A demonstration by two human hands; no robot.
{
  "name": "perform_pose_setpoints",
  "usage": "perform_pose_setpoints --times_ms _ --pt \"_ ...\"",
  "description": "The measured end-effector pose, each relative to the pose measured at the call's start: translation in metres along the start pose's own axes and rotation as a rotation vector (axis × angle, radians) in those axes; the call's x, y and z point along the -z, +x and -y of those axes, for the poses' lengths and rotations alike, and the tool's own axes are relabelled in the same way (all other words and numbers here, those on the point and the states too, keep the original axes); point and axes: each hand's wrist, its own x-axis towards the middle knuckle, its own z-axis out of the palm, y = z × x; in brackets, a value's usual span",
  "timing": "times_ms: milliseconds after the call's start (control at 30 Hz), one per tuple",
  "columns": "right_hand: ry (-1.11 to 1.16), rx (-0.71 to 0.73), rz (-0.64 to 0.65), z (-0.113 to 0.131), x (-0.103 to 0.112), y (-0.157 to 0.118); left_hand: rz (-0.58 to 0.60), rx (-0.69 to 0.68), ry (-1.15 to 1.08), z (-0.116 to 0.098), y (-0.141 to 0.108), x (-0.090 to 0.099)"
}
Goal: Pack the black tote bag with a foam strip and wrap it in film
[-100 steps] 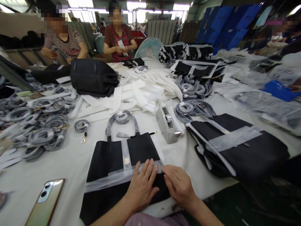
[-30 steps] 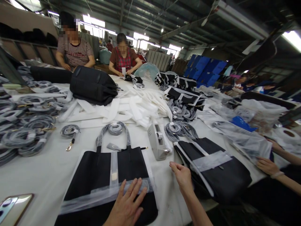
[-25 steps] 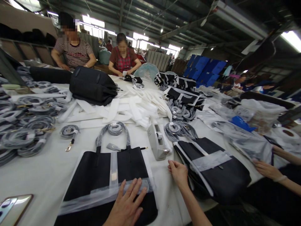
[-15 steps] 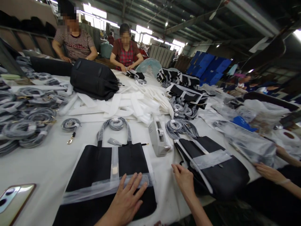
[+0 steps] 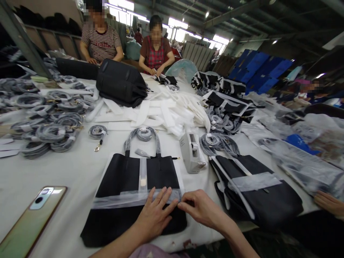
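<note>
A black tote bag (image 5: 118,222) lies flat in front of me, its wrapped handles pointing away. A translucent white foam band (image 5: 107,201) runs across it, and a narrower upright strip (image 5: 143,165) covers its middle. My left hand (image 5: 157,211) is spread flat over the band's right part, fingers apart. At the bag's right edge, my right hand (image 5: 197,208) has its thumb and fingertips pinched together beside the band's end; what is between them, if anything, is hidden. A tape dispenser (image 5: 192,152) stands just beyond the bag.
Another black bag (image 5: 258,186) with a foam band lies to the right, near a co-worker's hand (image 5: 329,202). A phone (image 5: 33,222) rests at left. Coiled straps (image 5: 51,132), foam strips (image 5: 172,111) and a stuffed black bag (image 5: 120,84) lie farther back. Two people (image 5: 156,50) stand across the table.
My right hand has moved left from beside the other bag to the right edge of the bag before me. My left hand stays on the band. The view has shifted right.
</note>
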Motion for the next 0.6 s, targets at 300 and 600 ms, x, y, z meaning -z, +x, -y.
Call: perform_pose_setpoints --times_ms 300,600 --pt "-0.361 -0.212 0.042 -0.016 -0.019 0.031 0.017 -0.006 0.012 -0.001 0.001 0.001" --pt "-0.386 -0.326 0.121 -0.009 -0.014 0.045 -0.038 -0.002 0.093 0.000 -0.001 0.001"
